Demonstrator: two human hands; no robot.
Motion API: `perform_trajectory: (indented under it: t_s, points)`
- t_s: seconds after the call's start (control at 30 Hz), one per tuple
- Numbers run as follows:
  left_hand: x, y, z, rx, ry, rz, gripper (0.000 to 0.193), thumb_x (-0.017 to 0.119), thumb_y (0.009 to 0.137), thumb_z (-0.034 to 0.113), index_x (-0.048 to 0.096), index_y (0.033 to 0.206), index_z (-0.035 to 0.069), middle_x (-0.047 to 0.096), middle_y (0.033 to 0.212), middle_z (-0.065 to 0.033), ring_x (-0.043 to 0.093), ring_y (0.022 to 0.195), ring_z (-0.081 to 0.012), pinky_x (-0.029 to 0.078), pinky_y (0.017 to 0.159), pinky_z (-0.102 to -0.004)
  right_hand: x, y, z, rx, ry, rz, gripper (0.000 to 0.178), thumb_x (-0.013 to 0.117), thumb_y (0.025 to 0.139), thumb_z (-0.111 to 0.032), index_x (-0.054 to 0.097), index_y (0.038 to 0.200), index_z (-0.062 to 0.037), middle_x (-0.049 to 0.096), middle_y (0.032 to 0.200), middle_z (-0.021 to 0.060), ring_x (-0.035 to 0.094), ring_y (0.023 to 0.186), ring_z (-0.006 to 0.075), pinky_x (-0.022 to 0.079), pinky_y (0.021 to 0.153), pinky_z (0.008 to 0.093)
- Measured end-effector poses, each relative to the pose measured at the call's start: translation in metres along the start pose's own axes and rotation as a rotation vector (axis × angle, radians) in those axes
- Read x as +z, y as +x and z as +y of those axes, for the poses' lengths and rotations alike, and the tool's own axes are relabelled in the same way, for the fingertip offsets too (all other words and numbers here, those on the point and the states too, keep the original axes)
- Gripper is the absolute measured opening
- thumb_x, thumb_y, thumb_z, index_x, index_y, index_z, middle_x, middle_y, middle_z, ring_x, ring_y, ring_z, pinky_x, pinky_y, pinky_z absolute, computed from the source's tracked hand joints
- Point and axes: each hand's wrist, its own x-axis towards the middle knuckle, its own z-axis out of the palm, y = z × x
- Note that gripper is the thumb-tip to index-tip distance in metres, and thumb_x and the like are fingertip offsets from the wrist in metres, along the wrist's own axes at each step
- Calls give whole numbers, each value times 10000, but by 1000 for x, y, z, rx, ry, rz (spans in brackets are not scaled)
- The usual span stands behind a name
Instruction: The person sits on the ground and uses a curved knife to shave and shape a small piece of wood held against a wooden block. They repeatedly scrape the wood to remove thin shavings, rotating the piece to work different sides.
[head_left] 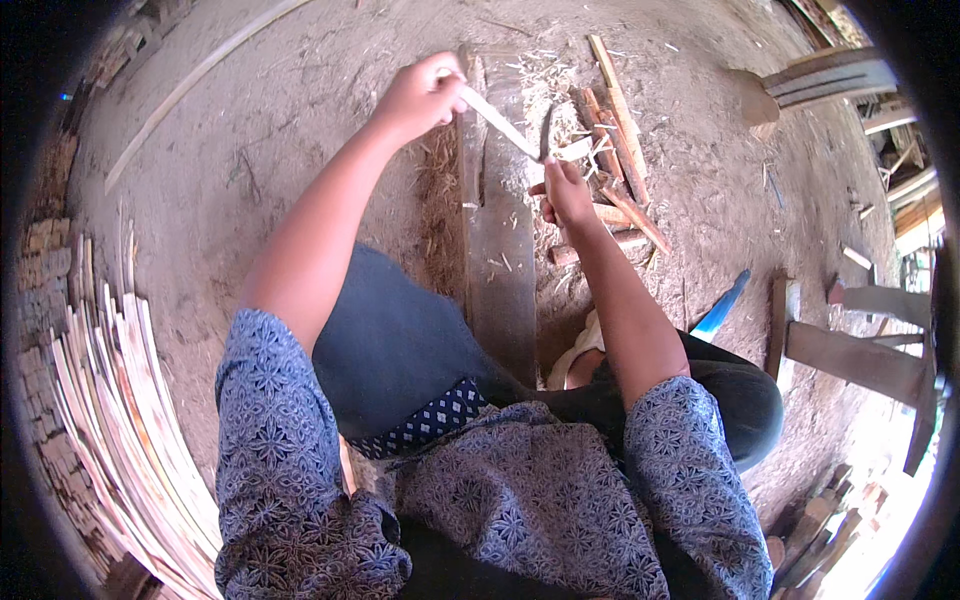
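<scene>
A pale, flat wooden strip (500, 124) slants across the upper middle. Its upper left end is closed in the fingers of my left hand (424, 98), which is slightly smeared by motion. My right hand (566, 194) grips a knife, its handle hidden in the fingers. The dark knife blade (547, 132) points away from me and meets or overlaps the strip's lower right end; whether it cuts in I cannot tell. Both hands are above a long weathered plank (500, 270) that runs away from between my legs.
Shavings (540, 80) lie on and around the plank. Brown split sticks (620, 130) are piled to its right. A bundle of long pale strips (130, 400) rests at the left. Wooden frames (860, 350) stand at the right, near a blue-ended object (722, 305).
</scene>
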Motion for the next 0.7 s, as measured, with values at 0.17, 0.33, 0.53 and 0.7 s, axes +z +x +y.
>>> perform_trajectory:
  t_s: [0.17,0.33,0.53,0.7]
  points:
    - [-12,-10,12,-68,-268,-94,82,520,978,69,555,1025,12,729,1030,-170,677,765,-154,603,702,-306,-1,-14,-61,-293,420,115,458,610,1010,-283,447,1284,46,744,1092,166,440,451,77,373,417,242]
    - [8,-21,21,-62,-277,-354,136,602,977,66,545,1098,38,697,1196,-176,667,867,-139,580,803,-310,-11,-25,-118,-455,661,69,373,700,956,-182,491,1244,-71,740,1056,111,458,487,65,375,432,239]
    - [30,-25,34,-70,-396,-435,250,674,900,-52,504,1066,25,689,1131,-146,666,946,-144,567,826,-303,-5,-43,-137,-491,664,-7,399,714,933,-77,497,1265,-118,690,961,34,448,537,45,348,457,215]
    - [38,-25,39,19,-246,-399,360,732,906,53,512,1189,17,645,1133,-110,653,986,-147,568,844,-300,-4,-45,-138,-557,642,-93,458,786,861,-60,516,1229,-96,663,852,2,498,524,53,364,421,228]
